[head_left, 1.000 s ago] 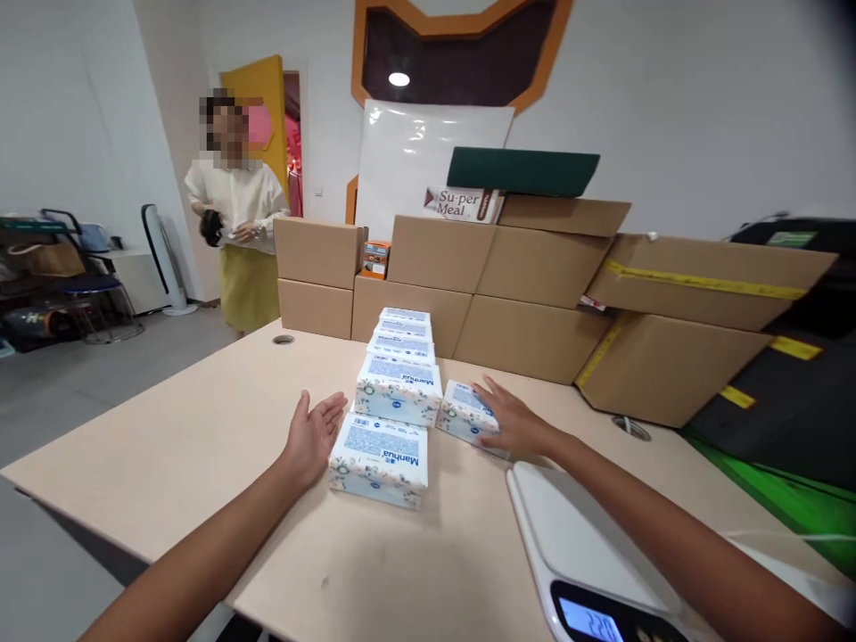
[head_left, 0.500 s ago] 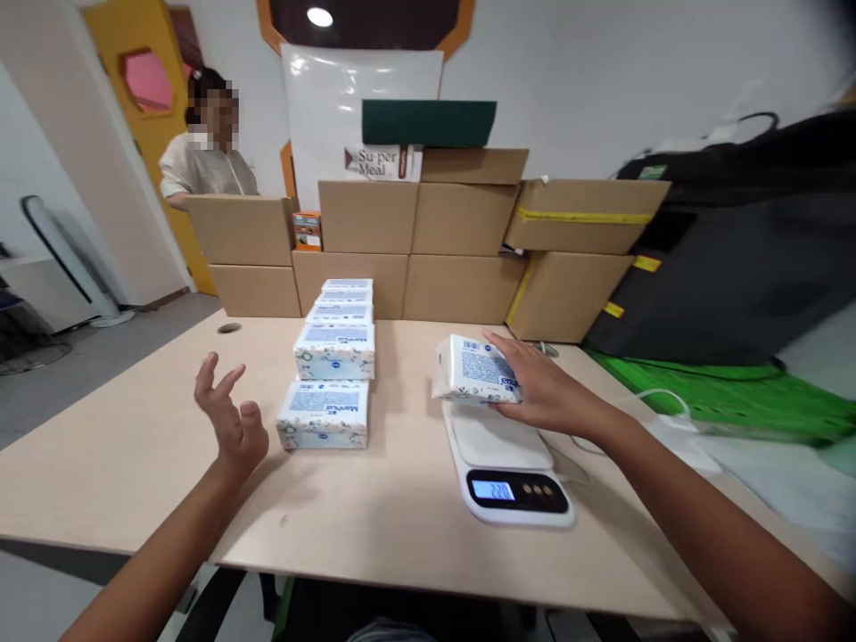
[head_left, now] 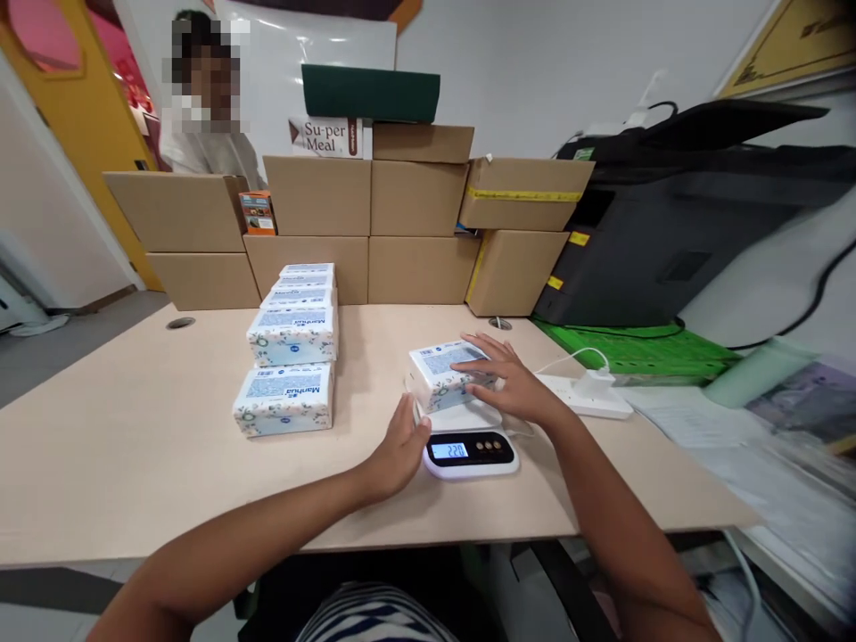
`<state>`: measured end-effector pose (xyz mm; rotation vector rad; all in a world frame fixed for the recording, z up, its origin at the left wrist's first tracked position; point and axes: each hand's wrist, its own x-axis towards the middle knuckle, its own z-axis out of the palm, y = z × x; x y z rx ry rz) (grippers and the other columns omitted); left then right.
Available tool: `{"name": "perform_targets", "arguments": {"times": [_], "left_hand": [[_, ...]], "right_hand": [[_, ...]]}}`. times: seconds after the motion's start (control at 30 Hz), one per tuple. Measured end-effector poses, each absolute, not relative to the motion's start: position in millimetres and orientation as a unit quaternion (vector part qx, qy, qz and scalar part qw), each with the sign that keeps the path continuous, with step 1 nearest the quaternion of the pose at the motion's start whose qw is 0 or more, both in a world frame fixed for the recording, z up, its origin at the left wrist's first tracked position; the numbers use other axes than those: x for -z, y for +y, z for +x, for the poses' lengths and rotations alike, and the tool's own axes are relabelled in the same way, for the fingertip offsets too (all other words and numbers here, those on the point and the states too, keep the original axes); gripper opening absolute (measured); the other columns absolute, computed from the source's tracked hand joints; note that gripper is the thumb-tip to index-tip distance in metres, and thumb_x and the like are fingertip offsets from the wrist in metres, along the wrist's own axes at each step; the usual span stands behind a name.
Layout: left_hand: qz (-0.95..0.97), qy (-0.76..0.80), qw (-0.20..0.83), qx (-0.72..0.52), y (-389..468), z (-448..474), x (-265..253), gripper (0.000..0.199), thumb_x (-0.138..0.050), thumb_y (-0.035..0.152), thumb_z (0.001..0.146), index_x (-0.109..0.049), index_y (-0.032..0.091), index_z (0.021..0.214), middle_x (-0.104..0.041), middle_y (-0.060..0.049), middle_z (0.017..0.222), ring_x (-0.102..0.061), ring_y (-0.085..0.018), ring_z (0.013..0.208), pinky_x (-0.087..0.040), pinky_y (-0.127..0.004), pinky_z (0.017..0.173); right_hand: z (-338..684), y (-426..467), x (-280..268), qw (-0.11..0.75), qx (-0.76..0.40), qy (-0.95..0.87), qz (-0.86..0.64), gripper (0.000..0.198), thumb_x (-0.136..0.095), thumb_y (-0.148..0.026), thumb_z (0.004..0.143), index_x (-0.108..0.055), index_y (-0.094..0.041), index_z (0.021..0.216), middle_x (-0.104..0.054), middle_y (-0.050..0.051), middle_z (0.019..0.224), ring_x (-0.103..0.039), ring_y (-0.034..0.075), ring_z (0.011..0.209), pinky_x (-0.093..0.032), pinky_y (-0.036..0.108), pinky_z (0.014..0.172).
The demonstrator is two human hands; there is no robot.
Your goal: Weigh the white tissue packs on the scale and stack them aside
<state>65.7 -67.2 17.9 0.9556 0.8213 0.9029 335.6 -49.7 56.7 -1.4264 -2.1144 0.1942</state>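
Observation:
A white, flower-patterned tissue pack (head_left: 438, 370) is over the plate of a white kitchen scale (head_left: 472, 459), whose lit display reads 220. My right hand (head_left: 518, 383) straddles the pack's right end, fingers spread over its top and back edge, thumb at the front. Beside the scale's left edge is my left hand (head_left: 399, 450), open, fingers stretched out and thumb apart, close to the pack's lower left corner. Whether its fingertips touch the pack I cannot tell. Several more tissue packs stand in a row to the left, the nearest one (head_left: 284, 401) facing me.
Stacked cardboard boxes (head_left: 424, 201) line the desk's far side. A person (head_left: 207, 152) stands behind them at the left. On the right are a dark printer (head_left: 642, 241), a green board (head_left: 635, 350) beneath it, a white power strip (head_left: 581, 397) with a cable, and papers.
My left hand has moved right, from beside the row of packs to the scale. The right hand's fingers have spread more over the pack. The camera view has turned rightward.

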Motion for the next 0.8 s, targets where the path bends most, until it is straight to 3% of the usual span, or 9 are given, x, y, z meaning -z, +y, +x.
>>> {"name": "perform_targets", "arguments": {"times": [0.07, 0.13, 0.27, 0.37, 0.43, 0.53, 0.67, 0.8], "left_hand": [[0.493, 0.377, 0.675, -0.399, -65.3, 68.0, -11.1, 0.076, -0.078, 0.027, 0.092, -0.051, 0.014, 0.163, -0.015, -0.009, 0.188, 0.003, -0.021, 0.177, 0.015, -0.028, 0.139], [0.526, 0.38, 0.651, -0.394, -65.4, 65.3, -7.0, 0.078, -0.083, 0.03, 0.09, -0.054, 0.014, 0.161, -0.015, -0.01, 0.188, 0.005, -0.026, 0.177, 0.013, -0.033, 0.14], [0.563, 0.386, 0.632, -0.368, -63.6, 56.6, -5.2, 0.082, -0.086, 0.036, 0.089, -0.055, 0.017, 0.162, -0.009, -0.008, 0.189, 0.006, -0.03, 0.176, 0.01, -0.04, 0.142], [0.576, 0.395, 0.615, -0.365, -60.9, 51.6, -5.0, 0.09, -0.085, 0.043, 0.092, -0.046, 0.022, 0.17, 0.002, -0.002, 0.19, 0.01, -0.032, 0.176, 0.007, -0.045, 0.142], [0.556, 0.385, 0.627, -0.387, -58.0, 48.8, -4.6, 0.092, -0.083, 0.046, 0.095, -0.04, 0.026, 0.173, 0.004, 0.0, 0.189, 0.01, -0.031, 0.175, 0.005, -0.045, 0.143], [0.526, 0.348, 0.671, -0.389, -50.6, 46.0, -4.6, 0.079, -0.07, 0.051, 0.104, -0.039, 0.03, 0.173, -0.012, 0.0, 0.189, -0.001, -0.028, 0.177, -0.002, -0.044, 0.144], [0.527, 0.306, 0.708, -0.358, -40.2, 45.1, -7.3, 0.062, -0.046, 0.054, 0.114, -0.054, 0.02, 0.165, -0.034, -0.008, 0.182, -0.023, -0.028, 0.174, -0.018, -0.046, 0.144], [0.525, 0.294, 0.717, -0.351, -36.5, 44.7, -10.6, 0.064, -0.038, 0.056, 0.116, -0.056, 0.017, 0.164, -0.033, -0.008, 0.182, -0.022, -0.029, 0.174, -0.019, -0.049, 0.143]], "right_hand": [[338.9, -51.2, -44.0, 0.376, -0.066, -0.764, -0.519, 0.045, -0.068, -0.059, 0.099, -0.082, -0.033, 0.133, -0.046, 0.009, 0.177, -0.04, 0.038, 0.166, -0.026, 0.068, 0.136], [340.8, -48.5, -31.1, 0.46, -0.07, -0.717, -0.519, 0.062, -0.063, -0.072, 0.098, -0.075, -0.03, 0.142, -0.045, 0.012, 0.177, -0.042, 0.036, 0.165, -0.035, 0.059, 0.135], [336.1, -32.4, -11.1, 0.557, -0.192, -0.589, -0.553, 0.096, -0.041, -0.092, 0.095, -0.048, -0.028, 0.166, -0.041, 0.014, 0.179, -0.036, 0.033, 0.168, -0.035, 0.052, 0.135], [330.0, -19.4, -2.6, 0.587, -0.311, -0.503, -0.553, 0.102, -0.024, -0.096, 0.093, -0.039, -0.031, 0.17, -0.052, 0.013, 0.173, -0.055, 0.031, 0.157, -0.051, 0.048, 0.124], [329.3, -13.8, 0.6, 0.617, -0.345, -0.449, -0.547, 0.103, -0.021, -0.099, 0.091, -0.051, -0.03, 0.162, -0.067, 0.013, 0.158, -0.07, 0.033, 0.139, -0.061, 0.048, 0.109], [333.8, -9.6, 3.9, 0.663, -0.327, -0.387, -0.551, 0.105, -0.025, -0.105, 0.085, -0.071, -0.025, 0.135, -0.082, 0.013, 0.124, -0.079, 0.032, 0.111, -0.064, 0.044, 0.093], [338.1, -6.8, 7.1, 0.686, -0.307, -0.361, -0.553, 0.099, -0.037, -0.108, 0.077, -0.074, -0.023, 0.112, -0.08, 0.009, 0.091, -0.075, 0.026, 0.081, -0.059, 0.037, 0.072], [336.6, -5.2, 7.3, 0.686, -0.34, -0.359, -0.534, 0.096, -0.04, -0.109, 0.076, -0.072, -0.024, 0.106, -0.071, 0.002, 0.068, -0.069, 0.024, 0.063, -0.053, 0.035, 0.058]]}}
